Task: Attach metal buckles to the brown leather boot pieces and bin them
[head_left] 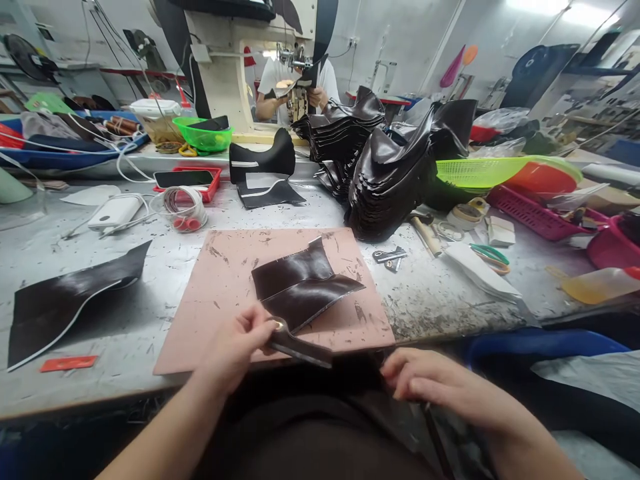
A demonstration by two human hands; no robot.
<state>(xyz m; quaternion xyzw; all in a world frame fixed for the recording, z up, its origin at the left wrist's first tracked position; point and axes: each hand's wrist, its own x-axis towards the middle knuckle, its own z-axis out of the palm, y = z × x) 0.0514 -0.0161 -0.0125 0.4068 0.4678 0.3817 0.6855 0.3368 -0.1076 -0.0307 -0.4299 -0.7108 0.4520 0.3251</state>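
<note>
My left hand (235,340) pinches a narrow dark leather strap (305,351) with a brass-coloured eyelet at its end, above the front edge of a pink board (200,313). Behind it, a shaped dark brown leather panel (300,283) lies folded or overlapped on the board. Off the board's front right corner, my right hand (430,380) is closed with curled fingers. A dark stick-like thing (437,440) shows below that hand; whether the fingers grip it, I cannot tell. Another leather panel with a pale edge (75,300) lies at left, near a flat red piece (69,363).
Tall stacks of dark leather pieces (385,180) stand behind the board. Small eyelet tabs (391,257), a hammer (427,235) and green-handled scissors (490,259) lie at right. A sewing machine (220,67) rises at the back, with a person (325,80) behind it. A phone (184,179) rests in a red basket.
</note>
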